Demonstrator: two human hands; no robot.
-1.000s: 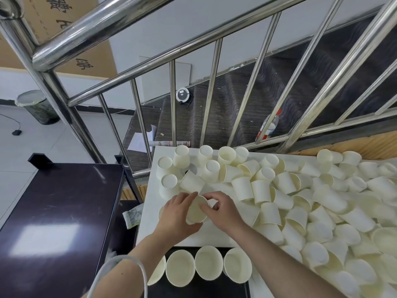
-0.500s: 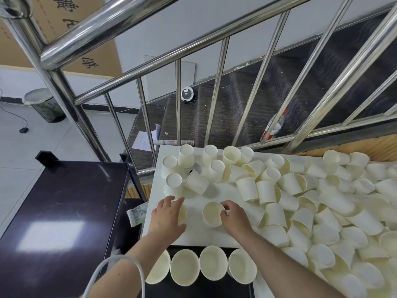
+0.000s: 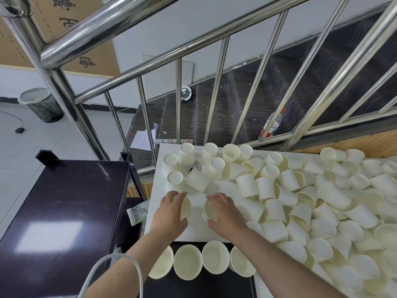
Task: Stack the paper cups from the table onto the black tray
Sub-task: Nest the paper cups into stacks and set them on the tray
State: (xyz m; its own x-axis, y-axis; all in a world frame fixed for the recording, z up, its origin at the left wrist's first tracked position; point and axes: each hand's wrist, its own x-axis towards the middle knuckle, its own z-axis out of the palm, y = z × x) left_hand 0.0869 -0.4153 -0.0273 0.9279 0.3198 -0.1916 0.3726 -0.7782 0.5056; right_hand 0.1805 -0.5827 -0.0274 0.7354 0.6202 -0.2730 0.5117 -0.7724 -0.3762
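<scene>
Both hands have drawn back toward the tray [image 3: 199,287], the left hand [image 3: 171,214] and right hand [image 3: 225,216] each curled round a cup [image 3: 210,209]; nest them squarely, rims level.

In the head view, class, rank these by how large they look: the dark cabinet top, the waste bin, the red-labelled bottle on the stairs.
1. dark cabinet top, nearest the camera, which inflates it.
2. waste bin.
3. red-labelled bottle, partly hidden by railing.

A steel stair railing [image 3: 150,59] rises beyond; a bin [image 3: 39,104] stands left, a bottle [image 3: 271,123] on the stairs.
</scene>
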